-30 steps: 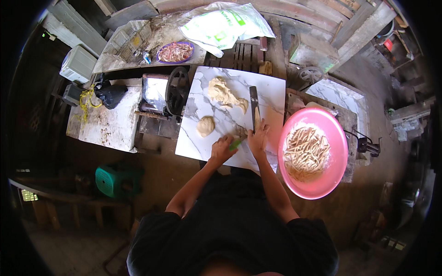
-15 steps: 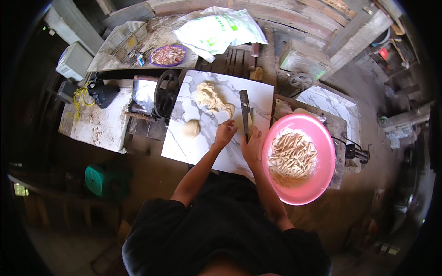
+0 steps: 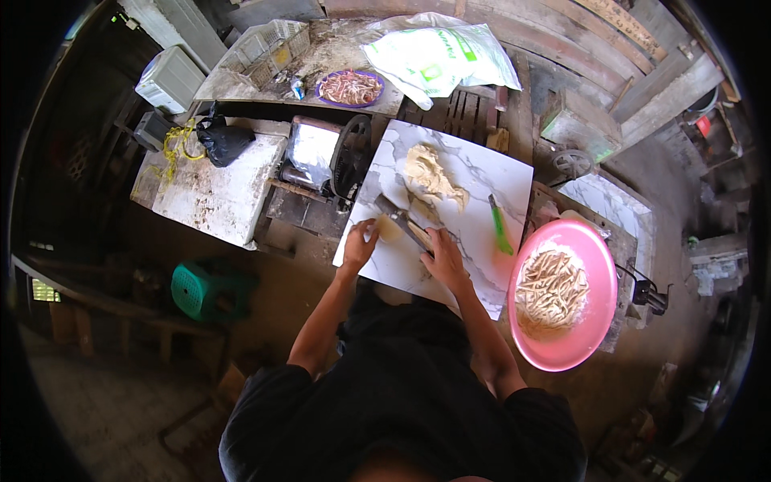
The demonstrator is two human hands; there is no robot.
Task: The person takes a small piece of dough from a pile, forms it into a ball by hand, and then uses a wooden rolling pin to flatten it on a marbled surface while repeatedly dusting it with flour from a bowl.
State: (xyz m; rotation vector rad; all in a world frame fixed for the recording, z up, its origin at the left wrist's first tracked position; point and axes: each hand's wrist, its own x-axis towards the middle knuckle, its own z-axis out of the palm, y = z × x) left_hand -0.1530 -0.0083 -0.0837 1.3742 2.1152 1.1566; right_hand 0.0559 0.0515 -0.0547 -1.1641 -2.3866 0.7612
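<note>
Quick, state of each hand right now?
Left hand: open, fingers curved beside the dough ball; contact can't be told.
Right hand: holding the dark bar near its lower end.

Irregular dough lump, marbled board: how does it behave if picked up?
The dough lump is probably soft and floppy, given its ragged outline. Its narrow lower-right end would likely sag or stretch first. Rolling seems unlikely: it lies spread on the marbled board.
</note>
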